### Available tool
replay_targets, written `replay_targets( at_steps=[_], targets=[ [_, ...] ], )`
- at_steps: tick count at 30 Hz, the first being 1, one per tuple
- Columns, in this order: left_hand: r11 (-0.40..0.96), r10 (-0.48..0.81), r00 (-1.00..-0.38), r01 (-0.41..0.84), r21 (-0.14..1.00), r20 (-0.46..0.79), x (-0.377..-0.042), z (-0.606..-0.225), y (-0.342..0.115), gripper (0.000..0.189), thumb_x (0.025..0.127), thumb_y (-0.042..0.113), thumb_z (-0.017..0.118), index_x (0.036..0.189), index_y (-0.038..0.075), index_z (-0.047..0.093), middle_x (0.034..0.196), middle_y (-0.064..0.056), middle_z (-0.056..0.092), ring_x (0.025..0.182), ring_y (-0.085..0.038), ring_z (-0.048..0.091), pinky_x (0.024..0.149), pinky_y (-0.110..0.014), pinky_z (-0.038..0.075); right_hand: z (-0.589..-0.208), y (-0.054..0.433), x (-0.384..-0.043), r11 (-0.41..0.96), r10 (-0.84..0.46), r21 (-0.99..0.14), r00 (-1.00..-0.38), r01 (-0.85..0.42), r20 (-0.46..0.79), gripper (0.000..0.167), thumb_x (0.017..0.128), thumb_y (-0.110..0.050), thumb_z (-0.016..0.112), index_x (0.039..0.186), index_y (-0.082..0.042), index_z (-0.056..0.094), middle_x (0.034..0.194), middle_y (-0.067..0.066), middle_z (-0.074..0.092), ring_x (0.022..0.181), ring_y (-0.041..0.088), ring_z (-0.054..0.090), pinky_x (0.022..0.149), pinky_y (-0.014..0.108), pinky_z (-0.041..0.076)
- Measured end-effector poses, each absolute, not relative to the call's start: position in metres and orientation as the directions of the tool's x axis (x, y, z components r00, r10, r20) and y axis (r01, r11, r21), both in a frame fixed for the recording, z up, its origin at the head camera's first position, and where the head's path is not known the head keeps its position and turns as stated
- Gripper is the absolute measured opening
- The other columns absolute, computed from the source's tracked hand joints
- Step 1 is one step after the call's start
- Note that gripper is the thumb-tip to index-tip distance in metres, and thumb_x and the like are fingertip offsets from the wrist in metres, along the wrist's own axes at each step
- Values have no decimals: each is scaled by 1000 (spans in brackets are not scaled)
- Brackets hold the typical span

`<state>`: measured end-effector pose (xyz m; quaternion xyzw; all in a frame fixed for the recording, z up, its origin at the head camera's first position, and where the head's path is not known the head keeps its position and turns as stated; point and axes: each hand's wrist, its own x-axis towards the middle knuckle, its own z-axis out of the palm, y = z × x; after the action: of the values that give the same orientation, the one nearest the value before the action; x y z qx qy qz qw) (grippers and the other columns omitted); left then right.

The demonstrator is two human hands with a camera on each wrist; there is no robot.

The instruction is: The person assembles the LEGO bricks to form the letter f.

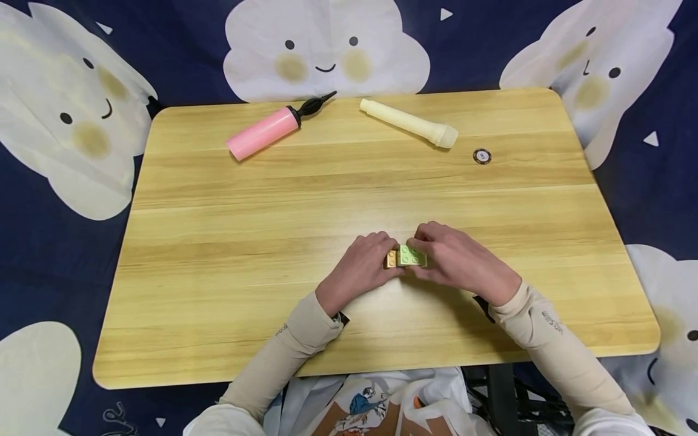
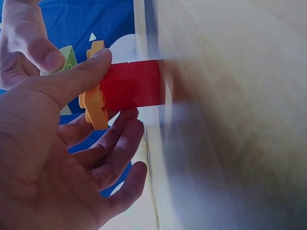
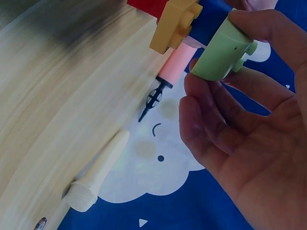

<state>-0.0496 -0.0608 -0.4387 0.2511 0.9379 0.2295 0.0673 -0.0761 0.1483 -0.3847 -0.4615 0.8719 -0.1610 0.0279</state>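
In the left wrist view, two red building bricks (image 2: 132, 85) are stacked on the wooden table (image 1: 262, 242). An orange brick (image 2: 97, 106) sits on top of them, reaching out past their sides. My left hand (image 1: 362, 264) grips this stack, its thumb across the orange and upper red bricks and its fingers behind. Above, my right hand (image 1: 458, 257) pinches a light green brick (image 3: 223, 50) between thumb and fingers. The green brick has one rounded side and is apart from the orange brick in the right wrist view. From the head, it overlaps the stack's right part.
Toward the far edge lie a pink hand pump (image 1: 264, 133) with a black nozzle and a cream toy microphone (image 1: 406, 121). A round black-and-white chip (image 1: 482, 156) lies right of the microphone. A dark blue cloth (image 1: 463, 54) with white clouds surrounds the table.
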Motion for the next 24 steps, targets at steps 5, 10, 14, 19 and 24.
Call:
replay_targets(
  at_steps=[5,10,14,19,24],
  targets=[
    [762,509,-860,439,477,-22,-48,-439,-60,40,91,38,74,117,8,67,103,-1,61,84,-13,51,75,-32,45,-384,148,-74,540,-804,-308,-588,-783,83,35,80,-25,85,102,-1,72,90,8,59,73,17,50,64,32,48],
    [751,518,-853,420,510,-61,-47,-440,-60,45,89,31,78,125,9,63,104,-1,60,84,-14,51,76,-33,45,-383,148,-74,542,-805,-306,-588,-783,76,33,80,-24,85,100,-2,71,91,8,59,73,17,50,64,32,48],
    [752,524,-846,409,517,-93,-47,-441,-61,53,85,18,81,131,9,57,109,-2,62,93,-17,55,83,-35,47,-382,147,-75,539,-809,-294,-582,-789,78,31,80,-23,85,98,-2,70,90,8,60,72,18,51,64,33,48],
    [741,521,-845,379,555,-120,-47,-442,-61,60,84,9,80,137,6,52,122,-6,62,104,-21,57,92,-38,48,-380,146,-78,553,-801,-304,-596,-776,64,30,82,-21,82,98,0,70,89,9,60,72,18,52,64,33,49],
    [726,502,-849,313,612,-162,-47,-440,-59,74,84,7,80,148,6,41,134,-10,57,118,-24,56,101,-39,46,-380,147,-85,590,-761,-379,-648,-713,32,38,83,-19,80,111,4,66,89,8,63,72,17,56,64,33,51]
  ],
)
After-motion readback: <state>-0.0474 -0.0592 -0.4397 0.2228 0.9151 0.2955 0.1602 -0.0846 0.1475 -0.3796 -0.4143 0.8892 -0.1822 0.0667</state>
